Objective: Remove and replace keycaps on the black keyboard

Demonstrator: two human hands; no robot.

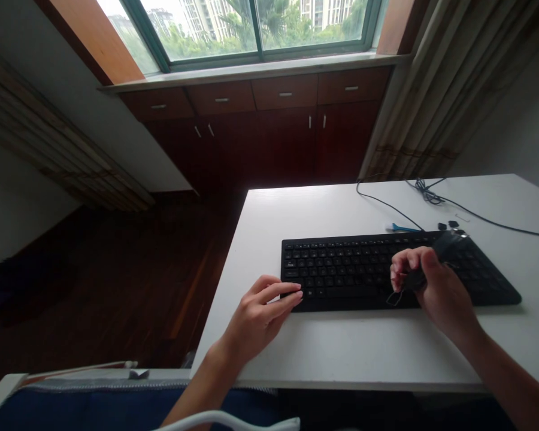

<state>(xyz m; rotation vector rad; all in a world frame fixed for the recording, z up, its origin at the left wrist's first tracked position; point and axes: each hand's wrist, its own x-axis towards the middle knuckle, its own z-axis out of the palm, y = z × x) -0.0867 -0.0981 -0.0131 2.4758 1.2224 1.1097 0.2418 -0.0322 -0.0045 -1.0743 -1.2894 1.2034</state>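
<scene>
A black keyboard [345, 269] lies on the white table. My left hand [265, 311] rests at its front left corner, fingers stretched out over the bottom row of keys and the thumb mostly hidden. Over the right part of the keyboard, my right hand [440, 287] is closed around a wire keycap puller [415, 279] with a dark handle. A thin wire loop sticks out below the fingers, and a shiny metal end shows blurred above the hand. Whether the loop touches any key I cannot tell.
Behind the keyboard lie a small blue brush [404, 228] with a white head, loose black keycaps [453, 224] and a bent thin wire [462, 217]. A bundled cable [426, 193] runs across the back right. Beyond the table stands a wooden cabinet [278, 137] under a window.
</scene>
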